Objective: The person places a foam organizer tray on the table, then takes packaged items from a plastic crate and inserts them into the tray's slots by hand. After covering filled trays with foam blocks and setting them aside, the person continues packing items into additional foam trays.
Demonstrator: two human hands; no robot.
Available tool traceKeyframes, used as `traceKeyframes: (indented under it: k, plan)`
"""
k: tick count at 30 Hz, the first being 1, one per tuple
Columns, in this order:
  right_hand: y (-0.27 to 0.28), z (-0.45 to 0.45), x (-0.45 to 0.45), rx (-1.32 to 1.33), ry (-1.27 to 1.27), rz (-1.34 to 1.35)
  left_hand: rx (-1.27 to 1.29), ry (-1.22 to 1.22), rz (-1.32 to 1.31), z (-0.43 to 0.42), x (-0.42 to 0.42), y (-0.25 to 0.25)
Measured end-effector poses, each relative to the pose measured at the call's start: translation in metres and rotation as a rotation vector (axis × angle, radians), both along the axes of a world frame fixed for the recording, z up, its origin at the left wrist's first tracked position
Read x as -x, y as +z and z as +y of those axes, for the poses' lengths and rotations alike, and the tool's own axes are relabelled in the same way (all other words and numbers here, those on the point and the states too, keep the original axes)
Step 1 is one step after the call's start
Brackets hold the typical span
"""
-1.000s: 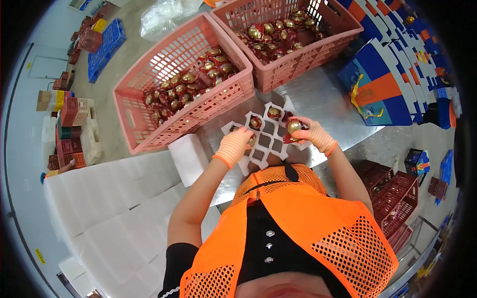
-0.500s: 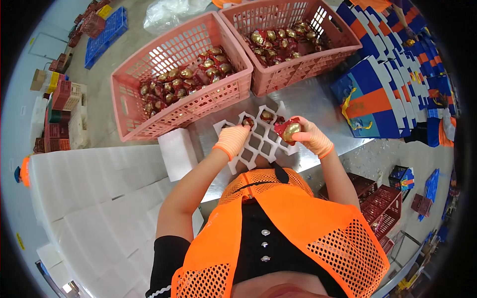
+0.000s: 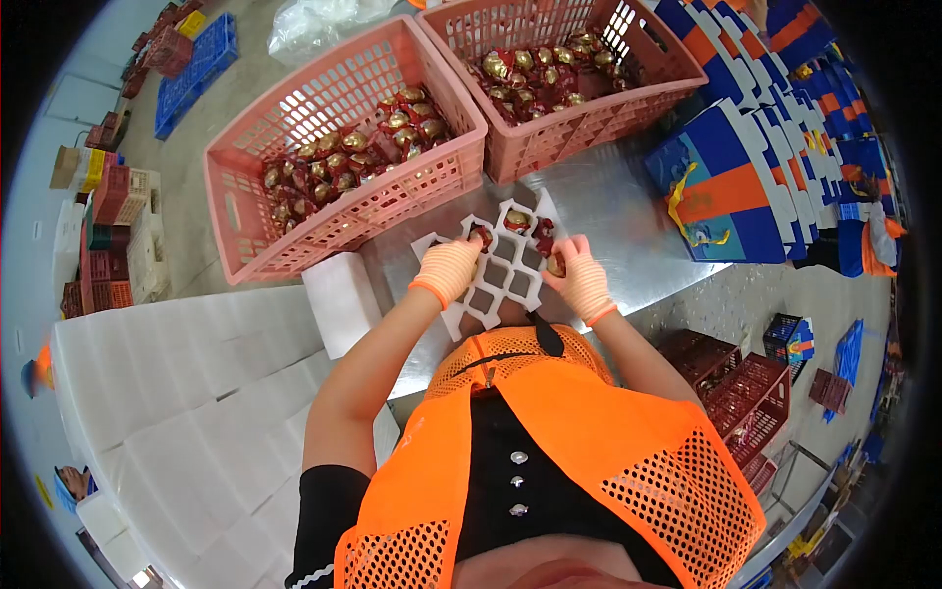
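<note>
Holding gold wrapped ball (image 3: 556,265) in right fingers (image 3: 571,257), at right edge of white divider (image 3: 453,320) | touching upper left with left fingers (image 3: 461,257), cannot tell if clenched | above metal tabletop (image 3: 623,211), near pink crates (image 3: 353,234)

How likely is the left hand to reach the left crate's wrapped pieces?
Probably yes: the left crate is open-topped, so the left hand need only clear its near wall to reach the wrapped pieces.
</note>
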State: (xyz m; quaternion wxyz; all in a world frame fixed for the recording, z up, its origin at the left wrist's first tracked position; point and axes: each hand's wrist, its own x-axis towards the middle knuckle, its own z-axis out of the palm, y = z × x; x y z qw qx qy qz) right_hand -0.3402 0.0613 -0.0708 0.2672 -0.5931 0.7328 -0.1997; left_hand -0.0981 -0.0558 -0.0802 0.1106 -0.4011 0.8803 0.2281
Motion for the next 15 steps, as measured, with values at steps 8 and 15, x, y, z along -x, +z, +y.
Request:
traceKeyframes:
  k: [8, 15]
  plan:
    - [0.034, -0.014, 0.021, -0.397, 0.265, 0.250, 0.028, -0.024, -0.023, 0.000, 0.000, -0.003]
    - [0.024, -0.029, 0.030, -0.375, 0.321, 0.058, 0.031, -0.018, -0.022, -0.002, 0.000, 0.003]
